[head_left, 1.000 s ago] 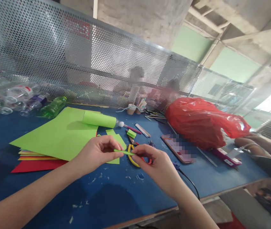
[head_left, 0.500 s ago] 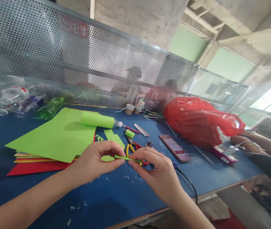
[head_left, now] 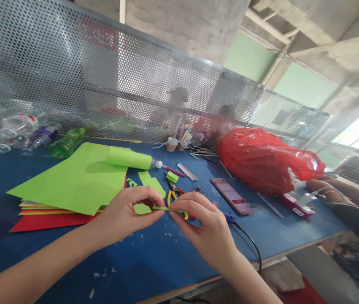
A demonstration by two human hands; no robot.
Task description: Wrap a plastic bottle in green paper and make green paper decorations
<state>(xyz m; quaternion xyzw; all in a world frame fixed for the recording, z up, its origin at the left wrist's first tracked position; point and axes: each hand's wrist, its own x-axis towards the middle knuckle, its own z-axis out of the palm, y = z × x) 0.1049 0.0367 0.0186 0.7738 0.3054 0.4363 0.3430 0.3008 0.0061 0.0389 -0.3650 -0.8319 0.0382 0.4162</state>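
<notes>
A small strip of green paper [head_left: 167, 209], seen nearly edge-on, spans the gap between my two hands above the blue table. My left hand [head_left: 131, 213] pinches its left end between thumb and fingers. The right end is pinched by my right hand [head_left: 200, 219], whose fingers hide part of it. Behind the hands lie pliers with yellow handles [head_left: 169, 197], partly covered, and cut green paper pieces [head_left: 152, 183]. A bottle wrapped in green paper [head_left: 129, 159] rests on a stack of coloured sheets with a green sheet [head_left: 84, 181] on top.
A phone [head_left: 230, 196], a blue tool with a black cable [head_left: 252, 242] and a red plastic bag [head_left: 255, 158] are to the right. Plastic bottles [head_left: 67, 143] stand or lie at the back left. A perforated metal screen [head_left: 154, 84] runs behind. Another person's arm [head_left: 346, 190] is at far right.
My right hand has turned slightly, and its fingers now cover more of the green strip's right end. More of the blue tool shows beside it. My left hand has hardly moved.
</notes>
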